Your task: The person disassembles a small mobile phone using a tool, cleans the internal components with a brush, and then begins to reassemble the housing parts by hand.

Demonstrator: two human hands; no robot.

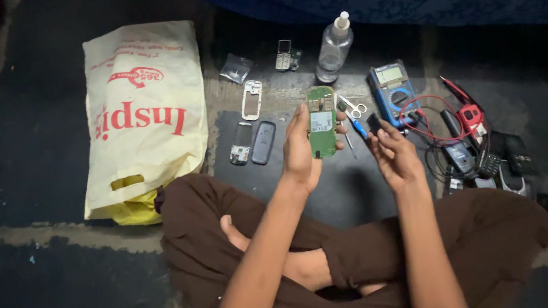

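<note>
Dark floor (66, 288), plastic bag (143, 113), clear bottle (333, 49), blue multimeter (391, 92), scissors (352, 107)

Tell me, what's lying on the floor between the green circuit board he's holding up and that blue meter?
In the head view, between the green circuit board and the blue meter lie small scissors and a blue-handled tool.

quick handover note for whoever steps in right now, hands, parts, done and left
Left hand: grip on the green phone circuit board, held upright.
Right hand: pinches a small black part beside the board.
On the floor: white phone frame, two dark phone shells, scissors, blue multimeter, clear bottle.
Done: phone is apart.
Left: board and black part are still separate.
</note>
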